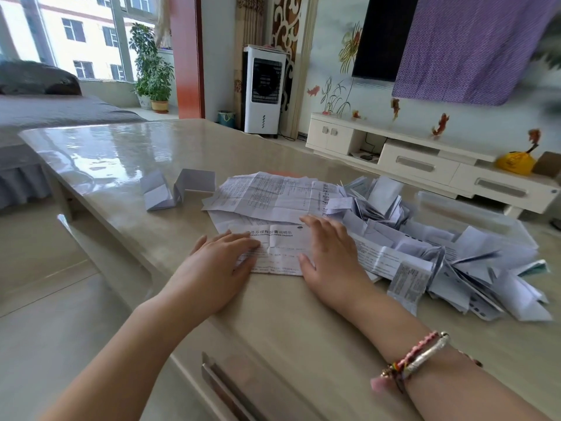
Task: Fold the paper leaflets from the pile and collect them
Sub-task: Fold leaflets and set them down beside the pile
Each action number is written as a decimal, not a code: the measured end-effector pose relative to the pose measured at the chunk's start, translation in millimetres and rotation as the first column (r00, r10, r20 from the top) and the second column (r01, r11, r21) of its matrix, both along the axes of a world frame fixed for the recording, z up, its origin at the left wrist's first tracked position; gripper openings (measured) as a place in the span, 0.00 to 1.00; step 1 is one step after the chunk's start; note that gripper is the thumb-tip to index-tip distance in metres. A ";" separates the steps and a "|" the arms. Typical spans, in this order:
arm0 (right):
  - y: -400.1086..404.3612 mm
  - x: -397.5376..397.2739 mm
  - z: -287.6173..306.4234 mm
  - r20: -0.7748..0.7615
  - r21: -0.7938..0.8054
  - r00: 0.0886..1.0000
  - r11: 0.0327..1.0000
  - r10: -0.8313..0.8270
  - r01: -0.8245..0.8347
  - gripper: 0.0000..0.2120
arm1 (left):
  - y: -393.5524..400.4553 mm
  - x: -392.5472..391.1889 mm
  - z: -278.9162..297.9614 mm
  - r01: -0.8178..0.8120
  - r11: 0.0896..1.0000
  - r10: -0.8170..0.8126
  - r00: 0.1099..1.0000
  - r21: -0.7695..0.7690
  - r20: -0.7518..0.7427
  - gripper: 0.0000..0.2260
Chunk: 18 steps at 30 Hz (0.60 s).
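Note:
A printed paper leaflet [280, 253] lies flat near the front of the beige table [127, 153]. My left hand [221, 259] presses flat on its left side with straight fingers. My right hand [328, 253] presses flat on its right side. Behind it lie unfolded leaflets [273, 196] spread open. A big loose pile of folded and crumpled leaflets [440, 256] fills the table to the right. Two folded leaflets [179, 189] stand apart at the left, past the spread sheets.
A clear plastic container [485, 214] sits behind the pile at the right. The table's left edge drops to a tiled floor [45, 268]. Beyond the table stand a white TV cabinet [425, 159] and an air cooler [264, 89].

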State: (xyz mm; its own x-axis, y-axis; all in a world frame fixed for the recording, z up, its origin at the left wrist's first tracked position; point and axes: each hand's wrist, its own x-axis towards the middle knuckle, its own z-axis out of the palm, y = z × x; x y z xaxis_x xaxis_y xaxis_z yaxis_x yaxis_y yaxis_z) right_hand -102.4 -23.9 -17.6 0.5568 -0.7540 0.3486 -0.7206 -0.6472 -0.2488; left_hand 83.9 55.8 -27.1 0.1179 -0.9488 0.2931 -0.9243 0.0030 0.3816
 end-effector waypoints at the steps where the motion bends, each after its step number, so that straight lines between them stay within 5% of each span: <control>1: -1.2 0.2 -0.3 -0.008 0.008 1.000 1.000 -0.008 0.008 0.27 | 0.9 1.4 0.8 0.014 1.000 -0.014 1.000 0.017 0.000 0.17; 7: -1.3 2.7 -1.6 0.042 -0.051 0.993 0.993 0.108 -0.106 0.21 | 8.6 10.8 6.0 0.095 0.995 -0.095 0.995 0.020 -0.012 0.19; 10: 2.7 1.3 3.2 0.120 -0.034 0.968 0.976 0.218 -0.216 0.13 | 7.3 15.6 5.4 0.102 0.995 -0.102 0.995 0.004 -0.022 0.37; 13: 7.0 1.2 4.1 0.123 0.057 0.957 0.961 0.262 -0.271 0.16 | 2.8 20.9 3.5 0.099 0.995 -0.099 0.995 -0.030 -0.007 0.45; 18: 8.1 -2.2 6.4 0.129 0.137 0.962 0.956 0.242 -0.259 0.18 | 5.0 18.1 12.4 0.091 0.993 -0.090 0.996 -0.075 0.017 0.36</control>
State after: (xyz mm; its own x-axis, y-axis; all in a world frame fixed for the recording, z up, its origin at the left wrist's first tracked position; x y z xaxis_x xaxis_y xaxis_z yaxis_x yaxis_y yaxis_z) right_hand -104.6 -15.7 -11.2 0.6992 -0.6440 0.3106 -0.5032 -0.7518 -0.4261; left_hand 102.0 60.8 -14.7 0.0285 -0.9305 0.3652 -0.9239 0.1150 0.3649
